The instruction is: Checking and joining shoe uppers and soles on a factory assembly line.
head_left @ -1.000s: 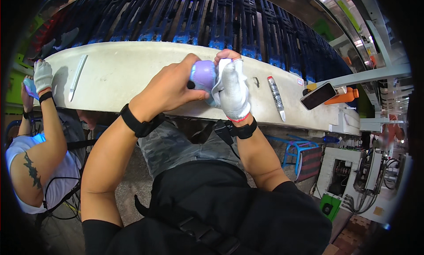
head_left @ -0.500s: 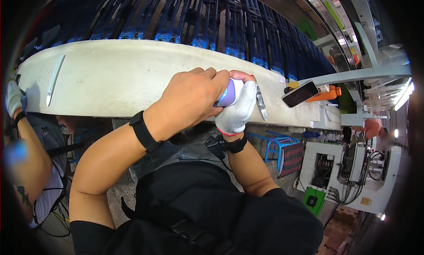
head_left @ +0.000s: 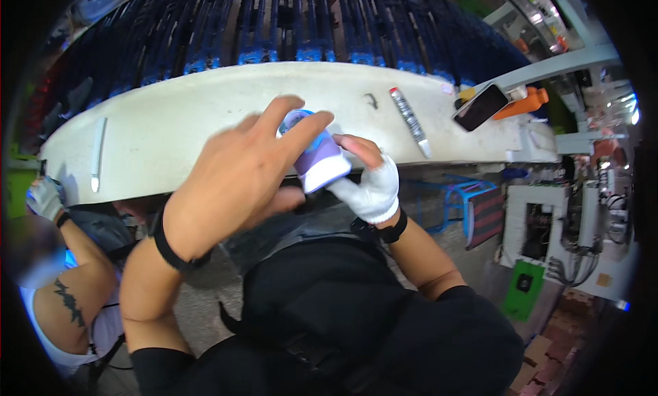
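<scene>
Factory surroundings fill the head view: a long pale workbench [head_left: 205,122] curves across the upper half, with dark blue racking behind it and electrical cabinets at the right. On the bench lie a silver marker pen [head_left: 410,120] near the far right part, a small dark hook-shaped bit [head_left: 371,100] just left of it, a phone [head_left: 481,107] and an orange object [head_left: 528,101] at the right end, and a white stick-like tool [head_left: 98,153] toward the left end.

Just off the bench's near edge, the person holds a small lavender-and-white container [head_left: 317,159] between both hands. The bare left hand [head_left: 236,183] sits over its top, fingers spread fairly wide and curled, fingertips on the rounded cap end. The right hand [head_left: 370,183], in a white fingerless glove, closes around the white lower end from below, thumb and fingers pinching it.

As a judgement, the work on the container looks to be in mid-course: it is gripped at both ends, off the bench, and whether its cap is loosened cannot be told.

At the left edge a co-worker's gloved hand [head_left: 42,197] and tattooed arm [head_left: 68,300] show, below the bench's left end.
</scene>
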The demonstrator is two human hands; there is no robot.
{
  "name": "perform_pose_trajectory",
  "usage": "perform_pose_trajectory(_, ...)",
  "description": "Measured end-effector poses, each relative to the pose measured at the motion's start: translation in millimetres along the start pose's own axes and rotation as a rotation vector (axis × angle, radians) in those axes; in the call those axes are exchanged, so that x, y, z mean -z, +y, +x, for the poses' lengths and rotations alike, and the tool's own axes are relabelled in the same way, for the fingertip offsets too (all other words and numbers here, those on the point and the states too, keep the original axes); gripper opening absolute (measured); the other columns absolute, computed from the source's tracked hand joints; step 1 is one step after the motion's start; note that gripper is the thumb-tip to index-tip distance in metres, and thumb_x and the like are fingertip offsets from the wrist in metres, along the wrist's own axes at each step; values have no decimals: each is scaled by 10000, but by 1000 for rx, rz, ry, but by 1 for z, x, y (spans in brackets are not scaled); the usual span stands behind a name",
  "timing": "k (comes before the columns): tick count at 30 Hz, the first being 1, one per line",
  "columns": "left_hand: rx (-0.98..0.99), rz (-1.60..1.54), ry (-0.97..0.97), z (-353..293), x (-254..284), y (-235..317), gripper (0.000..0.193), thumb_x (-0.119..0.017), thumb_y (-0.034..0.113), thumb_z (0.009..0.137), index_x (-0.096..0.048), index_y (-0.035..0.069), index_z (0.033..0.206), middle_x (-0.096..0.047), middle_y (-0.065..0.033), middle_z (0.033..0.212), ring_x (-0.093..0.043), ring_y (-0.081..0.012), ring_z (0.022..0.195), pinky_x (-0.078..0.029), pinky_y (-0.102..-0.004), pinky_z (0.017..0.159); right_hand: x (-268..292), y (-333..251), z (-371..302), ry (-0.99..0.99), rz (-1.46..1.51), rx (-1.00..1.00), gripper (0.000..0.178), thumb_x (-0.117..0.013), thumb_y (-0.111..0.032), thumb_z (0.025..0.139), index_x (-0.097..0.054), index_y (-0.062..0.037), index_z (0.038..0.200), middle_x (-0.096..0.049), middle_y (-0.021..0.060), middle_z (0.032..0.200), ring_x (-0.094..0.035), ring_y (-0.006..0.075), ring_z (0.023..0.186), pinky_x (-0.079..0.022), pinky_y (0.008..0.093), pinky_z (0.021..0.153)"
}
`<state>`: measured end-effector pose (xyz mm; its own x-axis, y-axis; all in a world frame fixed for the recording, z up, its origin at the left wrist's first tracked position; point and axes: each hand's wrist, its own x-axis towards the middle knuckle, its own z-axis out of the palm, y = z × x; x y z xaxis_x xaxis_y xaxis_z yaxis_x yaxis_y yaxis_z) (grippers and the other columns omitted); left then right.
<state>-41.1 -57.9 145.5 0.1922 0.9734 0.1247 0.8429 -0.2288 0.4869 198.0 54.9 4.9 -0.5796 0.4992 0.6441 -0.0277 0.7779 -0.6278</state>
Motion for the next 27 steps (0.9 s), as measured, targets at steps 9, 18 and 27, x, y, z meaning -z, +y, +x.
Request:
perform_pose_trajectory(9, 190, -195, 415, -49, -81, -2, 768, -1012, 247, 681, -678, 53, 1345, -566, -223, 1546, -728, -422, 1231, -664, -472, 925, -17, 19, 23, -199, -78, 24, 676, -961, -361, 650, -756, -89, 1234, -738, 97, 1042, -707, 332, 928, -566, 449, 816)
perform_pose_trajectory(18, 12, -69, 504, -77, -113, -3, 685, -1019, 243, 659, -738, 56, 1255, -620, -225, 1485, -735, -431, 1205, -664, -459, 917, -14, 12, 45, -423, -241, 203, 570, -869, -613, 755, -822, -124, 1043, -642, 66, 834, -675, 286, 799, -550, 433, 679)
perform_pose_trajectory(27, -68, -476, 581, -82, -110, -52, 993, -958, 695, 694, -636, 61, 1387, -538, -311, 1523, -600, -449, 1400, -555, -542, 1109, -20, 36, 18, -243, 531, -313, 1051, -1032, -649, 546, -703, -16, 1318, -751, 106, 1234, -720, 265, 1170, -563, 394, 1029)
